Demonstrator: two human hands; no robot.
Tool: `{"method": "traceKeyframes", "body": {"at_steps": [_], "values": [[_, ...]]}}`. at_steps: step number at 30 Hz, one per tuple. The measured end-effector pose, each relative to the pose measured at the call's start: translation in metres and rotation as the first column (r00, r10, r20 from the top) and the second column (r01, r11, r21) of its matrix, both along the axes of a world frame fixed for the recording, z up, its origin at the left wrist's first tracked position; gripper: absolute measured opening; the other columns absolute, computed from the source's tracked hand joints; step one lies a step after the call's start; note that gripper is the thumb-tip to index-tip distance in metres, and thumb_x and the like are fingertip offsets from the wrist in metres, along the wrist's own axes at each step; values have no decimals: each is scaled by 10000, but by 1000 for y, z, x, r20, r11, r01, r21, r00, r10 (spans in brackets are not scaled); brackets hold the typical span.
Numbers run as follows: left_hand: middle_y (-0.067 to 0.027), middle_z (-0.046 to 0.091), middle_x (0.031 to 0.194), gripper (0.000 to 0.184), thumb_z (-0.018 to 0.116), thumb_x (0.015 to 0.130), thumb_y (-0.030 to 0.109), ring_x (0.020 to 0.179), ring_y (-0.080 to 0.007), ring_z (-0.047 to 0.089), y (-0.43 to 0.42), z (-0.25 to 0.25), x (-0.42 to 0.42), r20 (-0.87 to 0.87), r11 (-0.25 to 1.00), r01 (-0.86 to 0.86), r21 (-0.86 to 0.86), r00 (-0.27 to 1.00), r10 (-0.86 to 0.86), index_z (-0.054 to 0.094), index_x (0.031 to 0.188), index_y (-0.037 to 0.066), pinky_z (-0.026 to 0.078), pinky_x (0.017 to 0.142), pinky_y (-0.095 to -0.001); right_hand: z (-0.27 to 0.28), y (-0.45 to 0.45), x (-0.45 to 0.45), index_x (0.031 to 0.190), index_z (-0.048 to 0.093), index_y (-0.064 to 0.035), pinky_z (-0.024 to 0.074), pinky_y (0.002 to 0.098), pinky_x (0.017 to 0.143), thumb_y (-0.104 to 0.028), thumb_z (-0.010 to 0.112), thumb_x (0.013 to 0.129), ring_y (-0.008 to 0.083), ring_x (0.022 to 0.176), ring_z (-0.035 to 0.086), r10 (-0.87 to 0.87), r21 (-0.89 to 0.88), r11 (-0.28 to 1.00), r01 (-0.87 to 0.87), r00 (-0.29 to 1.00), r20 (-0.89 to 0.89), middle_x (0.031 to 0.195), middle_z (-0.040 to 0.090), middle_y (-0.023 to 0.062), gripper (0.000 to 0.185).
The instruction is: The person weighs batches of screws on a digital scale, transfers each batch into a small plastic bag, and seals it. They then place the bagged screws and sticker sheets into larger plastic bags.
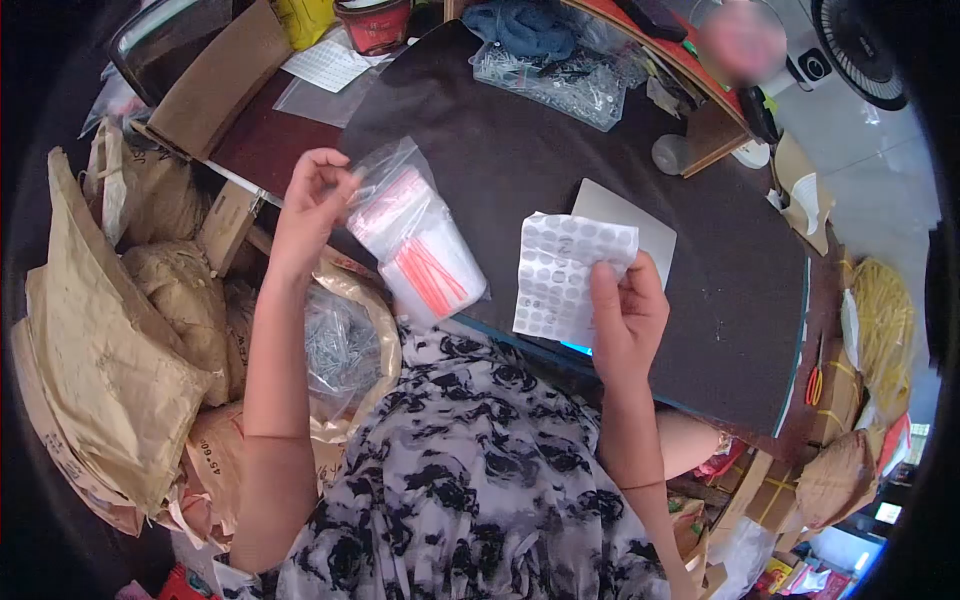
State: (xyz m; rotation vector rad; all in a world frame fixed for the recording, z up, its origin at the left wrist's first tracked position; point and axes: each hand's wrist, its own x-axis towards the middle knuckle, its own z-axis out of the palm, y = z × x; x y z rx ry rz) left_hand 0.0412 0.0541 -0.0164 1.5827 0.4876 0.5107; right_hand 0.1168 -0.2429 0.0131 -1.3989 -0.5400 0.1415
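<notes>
My left hand (pixel 318 205) pinches the top edge of a clear plastic bag (pixel 400 160). Inside that bag is a stack of small zip bags (pixel 425 255) with red stripes, and its lower end lies at the table's near edge. Between the thumb and fingers of my right hand (pixel 632 310) is a creased white sheet of round grey stickers (pixel 560 270). Behind the sheet a flat silver-grey panel (pixel 650 232) lies on the dark table cover (pixel 480 170), partly hidden.
A clear tray (pixel 550 85) of small metal parts stands at the back beside a blue cloth (pixel 520 27). At left, an open sack (pixel 385 340) holds metal pieces, among brown paper sacks (pixel 110 380). Scissors (pixel 815 385) lie on the right, and a fan (pixel 862 50) stands behind.
</notes>
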Motion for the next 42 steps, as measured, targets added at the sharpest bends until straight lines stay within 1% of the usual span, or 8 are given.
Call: {"method": "traceKeyframes", "body": {"at_steps": [6,11,17,22,28,35,39,42], "values": [[15,617,948,156,636,887,197,807,-106,547,15,-4,6,-309,945,232,229,938,-155,680,913,49,442,742,-246,-1,10,15,1176,520,37,484,233,796,-32,523,950,94,916,608,97,151,986,-65,972,-214,1044,645,90,236],[-26,655,858,85,686,804,156,905,-209,578,-7,23,10,94,639,-1,769,989,-112,692,834,77,396,894,-341,4,8,31,1135,602,35,483,236,827,-38,516,955,101,960,605,84,60,995,-84,996,0,1104,644,102,212],[-16,656,880,81,682,801,169,961,-202,584,-37,63,9,21,531,247,811,893,-449,688,824,92,284,1031,-465,43,45,41,1064,732,-235,262,480,1043,4,641,708,393,1273,413,7,-237,895,379,517,856,1344,516,154,438],[-17,636,905,57,681,793,143,963,-214,580,-47,65,13,116,582,339,740,787,-606,684,816,91,290,1039,-466,21,66,50,1052,733,-310,230,516,1044,-33,599,773,419,1308,346,-1,-182,958,223,634,774,1445,407,169,415],[-50,618,931,74,688,782,142,920,-209,563,-51,64,15,134,651,352,673,807,-575,689,817,77,340,982,-420,31,56,41,1101,714,-264,330,418,973,-27,602,758,334,1242,451,-25,-175,738,652,286,958,1361,521,95,431],[-88,657,997,85,692,774,136,931,-224,601,-59,64,24,196,610,280,742,778,-596,694,820,66,390,928,-363,53,61,38,1139,673,-87,503,301,747,9,656,732,241,912,646,-11,-160,968,193,669,744,1183,624,130,418],[-77,690,876,82,686,796,140,836,-217,639,-59,67,14,48,685,501,529,788,-613,695,818,61,412,844,-358,69,57,24,1184,646,-58,494,257,684,-39,645,819,168,834,634,380,-364,903,-227,817,434,1210,618,153,366],[-59,697,771,63,689,805,115,722,-198,662,-61,64,17,117,640,375,671,798,-590,690,806,52,473,666,-304,60,57,50,1214,604,-52,454,353,869,-181,718,775,265,1019,584,234,-376,926,34,730,642,1209,592,166,472]]}}
